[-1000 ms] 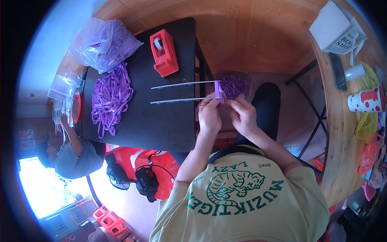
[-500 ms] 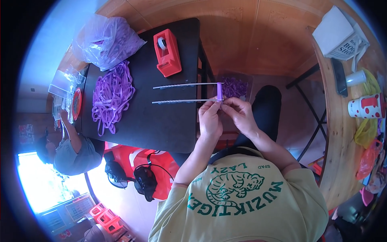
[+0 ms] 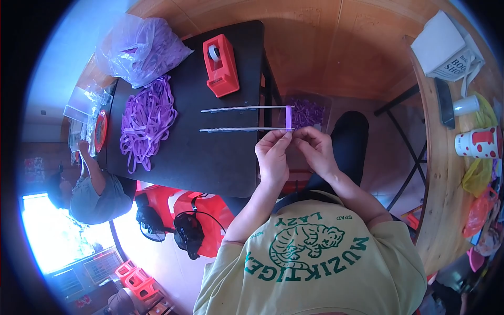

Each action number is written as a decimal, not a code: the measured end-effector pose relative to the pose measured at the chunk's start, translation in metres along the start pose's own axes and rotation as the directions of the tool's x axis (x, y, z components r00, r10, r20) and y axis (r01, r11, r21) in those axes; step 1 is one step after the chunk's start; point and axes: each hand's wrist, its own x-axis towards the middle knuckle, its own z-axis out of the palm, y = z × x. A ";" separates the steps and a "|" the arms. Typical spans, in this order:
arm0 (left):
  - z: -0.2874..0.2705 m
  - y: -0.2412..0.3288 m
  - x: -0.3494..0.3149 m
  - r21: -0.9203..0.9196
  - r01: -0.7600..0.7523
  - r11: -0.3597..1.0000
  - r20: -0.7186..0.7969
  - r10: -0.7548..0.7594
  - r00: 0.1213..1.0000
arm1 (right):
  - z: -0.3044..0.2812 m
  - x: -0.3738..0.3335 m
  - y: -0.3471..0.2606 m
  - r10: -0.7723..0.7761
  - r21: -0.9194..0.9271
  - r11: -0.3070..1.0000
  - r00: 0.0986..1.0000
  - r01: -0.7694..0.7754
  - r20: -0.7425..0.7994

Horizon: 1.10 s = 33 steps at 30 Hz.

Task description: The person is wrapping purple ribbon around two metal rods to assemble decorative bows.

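Note:
Two thin metal rods (image 3: pixel 239 108) reach out from the black table (image 3: pixel 210 163) toward me, parallel and a small gap apart. Across their near ends runs a short purple ribbon (image 3: pixel 289 116). My left hand (image 3: pixel 273 160) pinches the ribbon at its lower end, beside the nearer rod. Just to its right, my right hand (image 3: pixel 317 153) has its thumb and fingertips closed together; whatever they hold is too small to make out. Behind my hands, a clear box (image 3: pixel 326 113) holds many small purple ribbon pieces (image 3: pixel 307 112).
A heap of purple ribbon (image 3: pixel 148 123) lies on the table, near a stuffed plastic bag (image 3: pixel 142 52) and a red tape dispenser (image 3: pixel 221 71). At right stands a wooden table (image 3: pixel 443 210) with a dotted paper cup (image 3: pixel 478 143). Another person (image 3: pixel 100 197) sits at far left.
My right fingers have drawn slightly away from my left fingertips, opening a small gap. The left hand keeps its pinch at the ribbon. The whole view has shifted slightly.

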 end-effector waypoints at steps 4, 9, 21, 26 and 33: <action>0.000 0.002 0.000 0.015 -0.006 1.000 0.004 0.005 1.000 | 0.000 -0.001 -0.002 -0.013 -0.030 0.999 1.000 0.013 0.009; 0.000 0.003 0.000 0.008 0.000 1.000 -0.004 0.000 1.000 | 0.000 -0.004 -0.005 0.008 -0.003 1.000 1.000 -0.007 0.009; 0.006 0.006 0.002 0.026 0.036 0.999 -0.019 -0.035 0.999 | -0.008 -0.005 -0.005 0.018 -0.061 0.998 0.999 -0.020 -0.041; -0.002 0.007 0.005 0.008 0.050 0.999 0.008 -0.050 0.999 | -0.010 0.001 -0.017 0.003 -0.156 0.988 0.999 -0.011 -0.048; 0.003 0.008 -0.001 -0.074 0.073 0.995 0.028 -0.071 0.997 | 0.003 0.055 -0.065 -0.099 -0.162 0.981 0.995 0.103 0.031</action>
